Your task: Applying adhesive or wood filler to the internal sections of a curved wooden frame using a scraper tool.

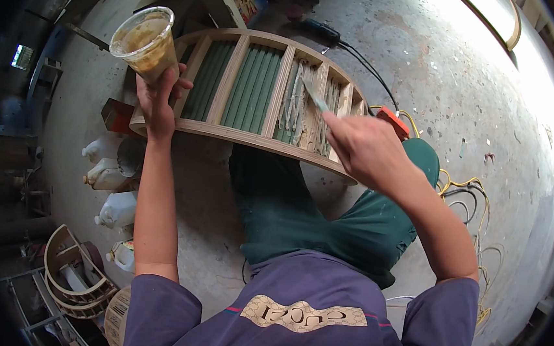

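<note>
My left hand point(157, 102) is wrapped round a clear plastic cup point(147, 44), tilted slightly and coated inside with tan paste. In my right hand point(367, 146) is a slim spreading tool point(317, 98); whether it is a brush or a spatula I cannot tell. Its tip points at a section of a curved wooden frame point(222, 131) with several crosspieces. Ridged green panels point(252, 90) fill the left and middle sections. Streaks of beige paste point(300, 113) cover the ridges in the sections towards the right. The cup is above the frame's left end.
Several white plastic jugs point(118, 209) stand left on the concrete floor point(203, 200). Curved wooden pieces point(64, 273) lie at the lower left. A corded power tool point(321, 30) rests beyond the frame. An orange object point(395, 122) and yellow cables point(455, 182) are at the right.
</note>
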`<state>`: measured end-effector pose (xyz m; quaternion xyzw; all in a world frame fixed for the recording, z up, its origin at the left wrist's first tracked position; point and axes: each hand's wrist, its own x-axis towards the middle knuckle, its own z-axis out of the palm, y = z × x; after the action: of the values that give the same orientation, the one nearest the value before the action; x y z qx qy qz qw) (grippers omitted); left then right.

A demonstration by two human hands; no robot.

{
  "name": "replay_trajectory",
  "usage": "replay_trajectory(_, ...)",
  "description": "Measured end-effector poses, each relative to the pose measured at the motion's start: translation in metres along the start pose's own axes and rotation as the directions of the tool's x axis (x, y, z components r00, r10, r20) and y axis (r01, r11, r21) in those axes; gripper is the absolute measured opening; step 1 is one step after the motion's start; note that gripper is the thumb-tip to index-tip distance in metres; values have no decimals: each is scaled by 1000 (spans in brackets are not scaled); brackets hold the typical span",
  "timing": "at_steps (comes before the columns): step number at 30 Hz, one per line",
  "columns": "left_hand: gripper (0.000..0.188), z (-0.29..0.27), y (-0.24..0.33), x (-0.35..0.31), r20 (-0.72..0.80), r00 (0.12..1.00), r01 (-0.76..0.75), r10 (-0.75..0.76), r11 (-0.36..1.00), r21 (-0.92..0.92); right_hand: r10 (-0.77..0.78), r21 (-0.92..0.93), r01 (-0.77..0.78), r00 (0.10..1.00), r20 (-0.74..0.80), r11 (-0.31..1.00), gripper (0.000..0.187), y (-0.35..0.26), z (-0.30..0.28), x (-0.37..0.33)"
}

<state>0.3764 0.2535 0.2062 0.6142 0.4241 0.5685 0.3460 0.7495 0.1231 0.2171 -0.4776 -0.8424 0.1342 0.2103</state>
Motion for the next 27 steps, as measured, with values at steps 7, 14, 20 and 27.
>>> replay_trajectory(7,45,0,2,0,5,1000,4,-4,1000,6,106,-69,-109,993,-53,992,24,5,-32,11)
replay_trajectory(14,47,2,1,1,-5,1000,8,-8,1000,3,-4,-34,3,999,-34,999,24,21,-1,29)
replay_trajectory(20,48,2,1,1,0,1000,19,-19,1000,21,-4,-88,-5,995,-100,996,25,29,-12,36)
replay_trajectory(27,39,-1,-4,1,-14,1000,-4,4,1000,1,-152,3,152,988,12,988,13,18,1,31)
